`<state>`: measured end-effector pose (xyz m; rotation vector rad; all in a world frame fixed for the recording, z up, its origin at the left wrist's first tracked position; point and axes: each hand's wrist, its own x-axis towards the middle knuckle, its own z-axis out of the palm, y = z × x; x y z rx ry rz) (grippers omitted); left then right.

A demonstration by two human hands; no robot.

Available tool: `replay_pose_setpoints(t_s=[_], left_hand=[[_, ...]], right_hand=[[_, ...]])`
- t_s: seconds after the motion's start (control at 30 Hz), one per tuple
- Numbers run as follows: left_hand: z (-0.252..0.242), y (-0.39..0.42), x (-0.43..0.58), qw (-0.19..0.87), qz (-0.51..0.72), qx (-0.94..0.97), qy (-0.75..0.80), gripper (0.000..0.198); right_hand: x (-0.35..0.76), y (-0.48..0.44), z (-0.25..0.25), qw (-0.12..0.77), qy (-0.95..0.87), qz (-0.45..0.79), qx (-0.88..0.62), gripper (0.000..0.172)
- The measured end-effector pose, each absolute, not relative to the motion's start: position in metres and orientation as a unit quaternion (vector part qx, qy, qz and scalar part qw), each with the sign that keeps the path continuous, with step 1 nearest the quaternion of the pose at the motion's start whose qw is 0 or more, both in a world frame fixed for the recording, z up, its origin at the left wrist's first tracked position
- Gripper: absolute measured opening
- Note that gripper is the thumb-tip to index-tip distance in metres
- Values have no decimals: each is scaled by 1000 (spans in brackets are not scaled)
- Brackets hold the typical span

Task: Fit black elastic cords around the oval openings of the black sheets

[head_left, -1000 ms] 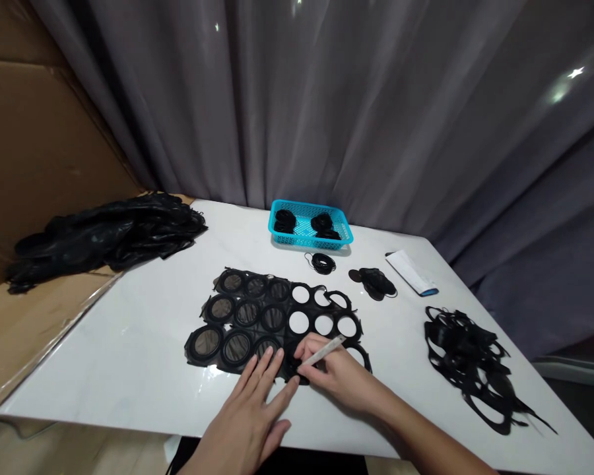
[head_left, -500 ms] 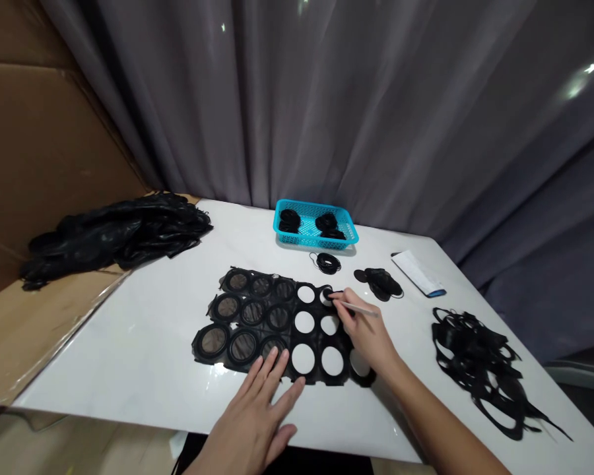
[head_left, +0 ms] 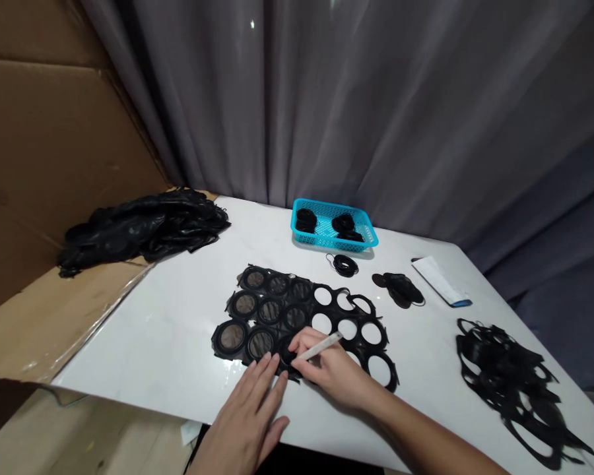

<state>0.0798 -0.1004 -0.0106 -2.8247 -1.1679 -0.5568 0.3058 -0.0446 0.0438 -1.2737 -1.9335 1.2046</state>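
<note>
A black sheet [head_left: 282, 300] with rows of ring-edged circles lies on the white table [head_left: 143, 336]. Dark discs fill the circles on its left, while white shows through those on its right. My left hand [head_left: 252, 402] rests flat with fingers stretched, fingertips at the sheet's near edge. My right hand [head_left: 331, 363] pinches a slim light-grey tool [head_left: 321, 346] with a flat blunt end; its kind is unclear. The tool's tip is over a near-row circle beside my left fingertips, partly hidden by my fingers. A thin black strip curls across a hole in the far row.
A blue basket [head_left: 334, 244] holding black bundles stands at the back. Near it lie a coil of black rings [head_left: 345, 265], stacked dark discs [head_left: 400, 289] and a white packet [head_left: 440, 280]. Tangled black scraps [head_left: 509, 382] lie right, a black heap [head_left: 148, 224] left beside cardboard [head_left: 54, 132].
My right hand has moved from the far row on the sheet's right to the near row beside my left hand, still holding the tool. The whole view has shifted slightly.
</note>
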Motion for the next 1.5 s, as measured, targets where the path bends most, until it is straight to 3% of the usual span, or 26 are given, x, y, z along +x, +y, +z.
replay_pose_setpoints(t_s=[0.5,0.73,0.93,1.07,1.2,1.5], left_hand=[[-12,-99,79,40,-176,-912,-368,47],[-11,-97,80,83,-187,-904,-376,48],[-10,-99,79,73,-188,-906,-371,47],[-4,-100,69,62,-191,-902,-382,50],[0,-97,51,85,-215,-878,-420,41],[-1,-98,39,97,-171,-889,-412,46]], right_hand=[[303,-45,44,251,-732,423,-471,17],[299,-60,29,214,-857,264,-387,11],[331,-7,43,353,-741,199,-536,17],[313,7,54,353,-724,274,-526,15],[271,-8,43,299,-769,360,-435,10],[254,-15,37,267,-733,465,-419,21]])
